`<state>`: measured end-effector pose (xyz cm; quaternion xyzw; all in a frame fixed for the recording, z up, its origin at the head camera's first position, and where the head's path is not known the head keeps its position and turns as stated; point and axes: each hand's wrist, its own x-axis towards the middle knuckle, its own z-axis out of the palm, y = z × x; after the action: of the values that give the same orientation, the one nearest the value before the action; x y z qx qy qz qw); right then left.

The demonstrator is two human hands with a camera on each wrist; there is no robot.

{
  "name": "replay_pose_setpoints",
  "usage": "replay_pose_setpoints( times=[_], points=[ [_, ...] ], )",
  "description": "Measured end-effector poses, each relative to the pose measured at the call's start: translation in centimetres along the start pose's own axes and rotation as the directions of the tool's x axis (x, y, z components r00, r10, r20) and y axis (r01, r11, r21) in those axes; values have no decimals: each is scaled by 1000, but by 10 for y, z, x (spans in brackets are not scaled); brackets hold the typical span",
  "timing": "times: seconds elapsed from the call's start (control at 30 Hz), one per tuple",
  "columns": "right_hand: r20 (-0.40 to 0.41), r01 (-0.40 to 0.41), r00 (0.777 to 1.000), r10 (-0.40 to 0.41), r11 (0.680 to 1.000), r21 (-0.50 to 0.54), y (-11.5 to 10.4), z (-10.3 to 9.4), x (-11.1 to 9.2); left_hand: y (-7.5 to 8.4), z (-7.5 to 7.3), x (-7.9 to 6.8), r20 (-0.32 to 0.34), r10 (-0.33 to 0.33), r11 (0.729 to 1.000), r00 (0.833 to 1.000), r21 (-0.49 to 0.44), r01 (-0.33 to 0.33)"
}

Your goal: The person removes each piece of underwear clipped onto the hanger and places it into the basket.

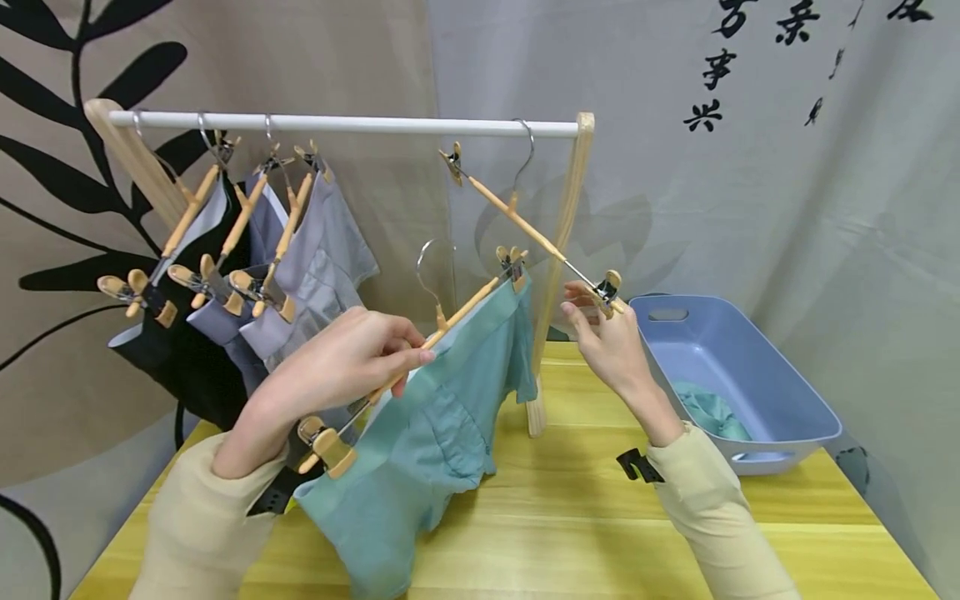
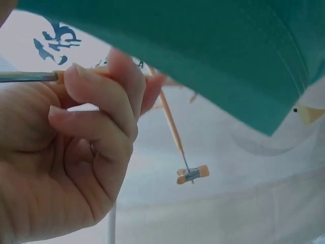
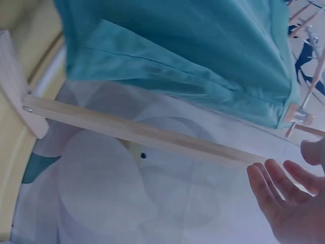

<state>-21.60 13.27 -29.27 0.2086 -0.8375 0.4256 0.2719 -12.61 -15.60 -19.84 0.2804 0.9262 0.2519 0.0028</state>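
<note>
My left hand (image 1: 360, 354) holds the wooden bar of a clip hanger (image 1: 468, 307); in the left wrist view, curled fingers (image 2: 101, 96) wrap round the bar. Teal shorts (image 1: 442, 417) hang from its clips, and the hanger's metal hook stands up below the rail. My right hand (image 1: 611, 346) has its fingers loosely spread, just under the near clip of a bare clip hanger (image 1: 517, 218) that hangs tilted from the rail (image 1: 337, 125). In the right wrist view, nothing lies between the right hand's fingers (image 3: 287, 188), and the teal shorts (image 3: 177, 56) are apart from them.
Several clip hangers with dark and grey-lilac clothes (image 1: 318, 242) hang on the rail's left part. A blue basket (image 1: 780, 367) with a teal cloth (image 1: 708, 410) inside stands on the right of the wooden table (image 1: 570, 517). The rack's right post (image 1: 564, 217) rises between the two hands.
</note>
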Motion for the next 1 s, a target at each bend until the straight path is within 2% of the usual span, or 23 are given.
replay_pose_setpoints(
  times=[0.23, 0.4, 0.5, 0.63, 0.77, 1.0],
  points=[
    [-34, 141, 990, -140, 989, 39, -5, -5, 2, -6, 2, 1, 118, 79, 997, 990, -23, -77],
    [9, 200, 980, -201, 978, 62, -5, -8, 2, -12, 4, 0, 150, 158, 987, 976, -54, -151],
    [45, 216, 975, -218, 975, 52, -6, -11, 2, -14, 4, 0, 168, 186, 981, 968, -85, -174],
    [93, 203, 974, -206, 978, 40, -9, -16, 1, -16, 4, 1, 204, 208, 974, 957, -129, -185],
    [143, 149, 977, -157, 987, 66, -15, -23, -1, -17, 5, 2, 225, 246, 965, 943, -151, -216],
    [189, 100, 977, -103, 995, 26, -22, -35, -7, -16, 5, 4, 233, 235, 970, 944, -120, -212]
  ],
)
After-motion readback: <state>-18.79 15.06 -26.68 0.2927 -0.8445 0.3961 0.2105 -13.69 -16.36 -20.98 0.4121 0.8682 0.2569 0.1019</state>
